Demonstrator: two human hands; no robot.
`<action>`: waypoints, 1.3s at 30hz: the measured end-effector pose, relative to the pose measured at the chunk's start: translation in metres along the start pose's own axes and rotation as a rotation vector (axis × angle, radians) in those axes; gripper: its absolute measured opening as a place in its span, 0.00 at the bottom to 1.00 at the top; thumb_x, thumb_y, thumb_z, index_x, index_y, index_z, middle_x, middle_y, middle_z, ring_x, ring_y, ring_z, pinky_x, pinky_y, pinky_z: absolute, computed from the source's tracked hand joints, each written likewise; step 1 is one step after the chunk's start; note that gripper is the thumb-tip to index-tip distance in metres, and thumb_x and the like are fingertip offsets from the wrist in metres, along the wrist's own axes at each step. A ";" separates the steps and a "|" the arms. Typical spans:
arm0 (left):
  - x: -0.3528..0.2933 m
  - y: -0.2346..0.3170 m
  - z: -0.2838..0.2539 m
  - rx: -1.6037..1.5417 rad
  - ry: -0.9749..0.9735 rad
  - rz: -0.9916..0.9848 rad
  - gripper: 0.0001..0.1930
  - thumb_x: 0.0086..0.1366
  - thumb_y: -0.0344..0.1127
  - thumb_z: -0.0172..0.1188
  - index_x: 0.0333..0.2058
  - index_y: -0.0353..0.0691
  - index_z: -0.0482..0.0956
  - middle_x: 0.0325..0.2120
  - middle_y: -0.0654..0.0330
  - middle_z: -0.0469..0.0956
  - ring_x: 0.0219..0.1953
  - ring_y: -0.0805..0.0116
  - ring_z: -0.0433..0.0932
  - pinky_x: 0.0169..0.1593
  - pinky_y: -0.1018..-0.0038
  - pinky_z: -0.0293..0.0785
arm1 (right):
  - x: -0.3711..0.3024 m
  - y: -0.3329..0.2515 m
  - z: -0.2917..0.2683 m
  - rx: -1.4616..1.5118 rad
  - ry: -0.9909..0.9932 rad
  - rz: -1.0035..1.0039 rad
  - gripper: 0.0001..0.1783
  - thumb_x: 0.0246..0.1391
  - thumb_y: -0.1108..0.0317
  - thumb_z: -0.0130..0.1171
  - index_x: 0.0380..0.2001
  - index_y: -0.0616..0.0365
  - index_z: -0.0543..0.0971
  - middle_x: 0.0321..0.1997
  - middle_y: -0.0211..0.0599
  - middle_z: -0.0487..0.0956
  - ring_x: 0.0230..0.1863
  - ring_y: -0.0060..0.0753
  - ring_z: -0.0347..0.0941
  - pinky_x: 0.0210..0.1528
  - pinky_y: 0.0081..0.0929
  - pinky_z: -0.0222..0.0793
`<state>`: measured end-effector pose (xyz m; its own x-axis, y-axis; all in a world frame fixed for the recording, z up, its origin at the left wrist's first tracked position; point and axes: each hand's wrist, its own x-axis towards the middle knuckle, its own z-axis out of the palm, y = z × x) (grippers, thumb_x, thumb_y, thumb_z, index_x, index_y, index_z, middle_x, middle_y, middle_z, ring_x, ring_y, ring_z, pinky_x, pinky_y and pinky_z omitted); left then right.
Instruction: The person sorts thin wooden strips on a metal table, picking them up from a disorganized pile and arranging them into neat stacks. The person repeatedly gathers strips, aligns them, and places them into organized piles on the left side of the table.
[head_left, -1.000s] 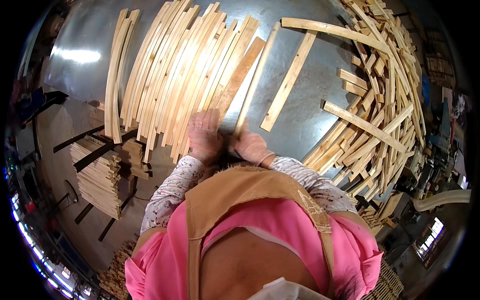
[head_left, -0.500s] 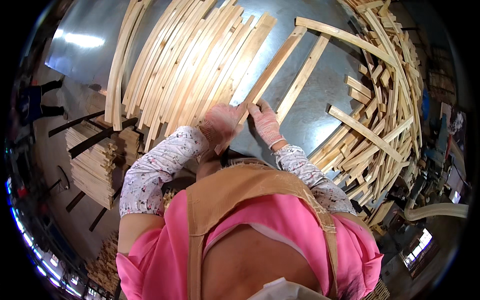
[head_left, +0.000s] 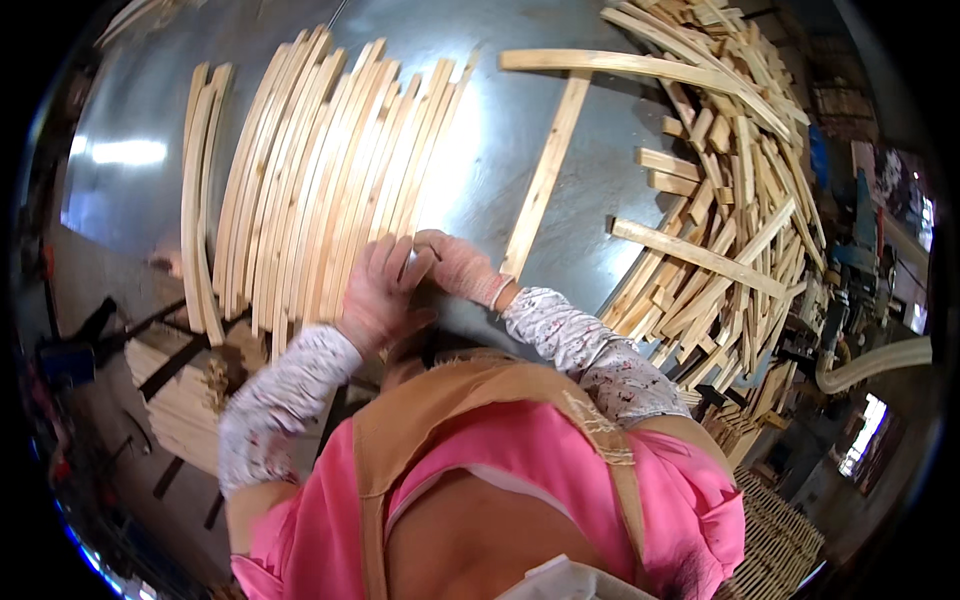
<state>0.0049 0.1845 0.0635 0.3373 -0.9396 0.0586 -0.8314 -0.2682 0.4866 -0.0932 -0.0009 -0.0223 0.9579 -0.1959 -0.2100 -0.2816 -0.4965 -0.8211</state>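
Observation:
Both my hands wear pale pink work gloves at the near end of a row of wooden strips [head_left: 320, 180] lying side by side on a metal tabletop [head_left: 490, 160]. My left hand [head_left: 380, 295] has its fingers stretched and slightly apart, by the near ends of the row's right-hand strips. Touching or almost touching its fingertips, my right hand [head_left: 460, 268] has bent, closed fingers at the row's right edge; whatever they may grip is hidden. One loose strip [head_left: 548, 165] lies to the right of my right hand, its far end against a crosswise strip [head_left: 620, 64].
A jumbled heap of wooden pieces [head_left: 740, 230] covers the table's right side, with one strip [head_left: 700, 257] jutting toward me. Two strips [head_left: 200, 200] lie apart on the left. Stacked wood [head_left: 175, 400] stands lower left. A pale hose [head_left: 875, 365] curves at far right.
The strip that lay under both my hands no longer stands apart beside the loose one. My hands have moved left to the row's edge, and the whole view has shifted.

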 end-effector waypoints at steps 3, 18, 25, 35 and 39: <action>-0.005 0.001 0.040 0.085 -0.082 -0.235 0.44 0.44 0.42 0.80 0.62 0.42 0.74 0.64 0.47 0.69 0.67 0.41 0.68 0.68 0.44 0.66 | 0.069 0.057 -0.087 -0.469 0.343 -0.121 0.16 0.70 0.62 0.56 0.50 0.62 0.82 0.46 0.55 0.85 0.52 0.58 0.81 0.64 0.44 0.76; 0.016 0.000 0.045 0.059 0.047 -0.418 0.26 0.61 0.39 0.70 0.59 0.43 0.81 0.58 0.50 0.77 0.61 0.45 0.75 0.64 0.49 0.71 | 0.239 0.125 -0.275 -0.053 0.768 0.206 0.24 0.58 0.62 0.68 0.56 0.61 0.82 0.46 0.58 0.85 0.50 0.55 0.83 0.57 0.50 0.77; 0.198 -0.026 0.042 -0.066 0.290 -0.271 0.28 0.63 0.37 0.67 0.60 0.32 0.79 0.61 0.39 0.77 0.67 0.38 0.73 0.72 0.48 0.66 | 0.043 0.093 -0.139 -0.528 0.614 0.256 0.47 0.48 0.55 0.76 0.70 0.57 0.71 0.68 0.54 0.75 0.64 0.62 0.73 0.69 0.51 0.70; 0.503 -0.110 0.032 0.144 -0.165 -0.525 0.33 0.71 0.49 0.61 0.71 0.48 0.71 0.64 0.40 0.77 0.64 0.41 0.78 0.67 0.52 0.73 | 0.059 0.108 -0.186 -0.035 0.707 0.309 0.36 0.57 0.66 0.68 0.69 0.61 0.73 0.63 0.59 0.78 0.62 0.64 0.76 0.67 0.50 0.72; 0.494 -0.078 -0.014 -0.240 -0.100 -0.435 0.31 0.70 0.43 0.56 0.69 0.41 0.72 0.48 0.35 0.85 0.56 0.36 0.82 0.60 0.51 0.77 | 0.100 0.074 -0.145 0.206 0.563 0.291 0.36 0.58 0.65 0.64 0.70 0.60 0.74 0.63 0.59 0.80 0.65 0.59 0.76 0.67 0.48 0.74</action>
<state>0.2422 -0.2561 0.0667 0.5761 -0.7709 -0.2719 -0.4949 -0.5936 0.6346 -0.0270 -0.1802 -0.0270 0.6529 -0.7368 -0.1755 -0.4544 -0.1957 -0.8690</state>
